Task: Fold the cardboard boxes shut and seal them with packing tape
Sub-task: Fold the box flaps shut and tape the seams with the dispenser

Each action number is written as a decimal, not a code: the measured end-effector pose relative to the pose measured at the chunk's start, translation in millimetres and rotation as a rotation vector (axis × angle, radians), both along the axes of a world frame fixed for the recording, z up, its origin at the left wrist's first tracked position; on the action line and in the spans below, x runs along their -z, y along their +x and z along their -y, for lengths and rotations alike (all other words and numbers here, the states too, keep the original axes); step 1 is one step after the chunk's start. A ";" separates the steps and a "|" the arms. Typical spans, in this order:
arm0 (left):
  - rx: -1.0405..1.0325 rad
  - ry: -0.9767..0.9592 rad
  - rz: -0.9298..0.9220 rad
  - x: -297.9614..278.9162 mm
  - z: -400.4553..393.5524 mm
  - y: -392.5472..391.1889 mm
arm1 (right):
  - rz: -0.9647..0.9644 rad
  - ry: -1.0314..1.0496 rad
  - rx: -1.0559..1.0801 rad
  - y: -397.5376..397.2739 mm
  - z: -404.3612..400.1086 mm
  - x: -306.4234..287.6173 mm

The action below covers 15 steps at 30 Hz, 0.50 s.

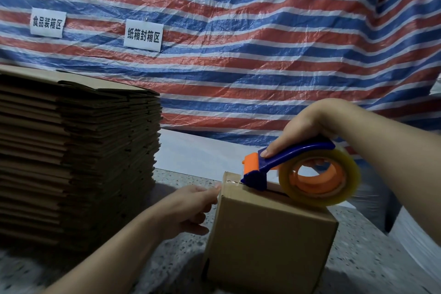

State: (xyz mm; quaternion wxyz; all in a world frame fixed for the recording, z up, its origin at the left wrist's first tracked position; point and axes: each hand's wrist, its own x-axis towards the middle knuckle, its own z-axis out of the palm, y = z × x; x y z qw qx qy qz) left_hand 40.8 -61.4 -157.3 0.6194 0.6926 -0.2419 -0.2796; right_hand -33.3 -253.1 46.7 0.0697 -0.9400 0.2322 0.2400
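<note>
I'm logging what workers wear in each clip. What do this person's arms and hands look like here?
Both forearms are bare, with no sleeves in view. The left hand and right hand wear no gloves, and no rings, watch or bracelets show. The fingernails look short and unpainted.

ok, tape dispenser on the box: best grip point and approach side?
Take the tape dispenser by its blue handle arch, coming from above, as the right hand does now: fingers wrap the arch, thumb lies forward near the orange cutter end. The tape roll hangs under the arch and the blade end rests on the cardboard box, so only the top is free.
</note>
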 end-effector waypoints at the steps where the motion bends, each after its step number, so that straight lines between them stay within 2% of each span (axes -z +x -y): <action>1: 0.012 -0.026 -0.011 2.0 1.0 -1.3 | -0.002 0.003 0.000 0.7 0.5 0.4; 4: -0.032 -0.056 -0.008 9.7 7.0 -6.6 | -0.007 0.002 -0.005 3.5 1.3 1.3; 6: -0.122 -0.004 0.002 15.9 11.3 -11.7 | -0.012 0.007 -0.007 5.1 1.9 1.3; 10: -0.174 0.002 -0.251 30.3 21.9 -24.6 | -0.028 0.034 -0.007 7.7 4.9 2.5; 12: -0.208 0.015 -0.285 32.4 22.7 -27.5 | -0.021 0.040 -0.010 8.4 6.2 3.1; 15: -0.416 -0.023 -0.138 24.4 16.6 -27.4 | -0.018 0.043 -0.013 8.9 6.3 3.5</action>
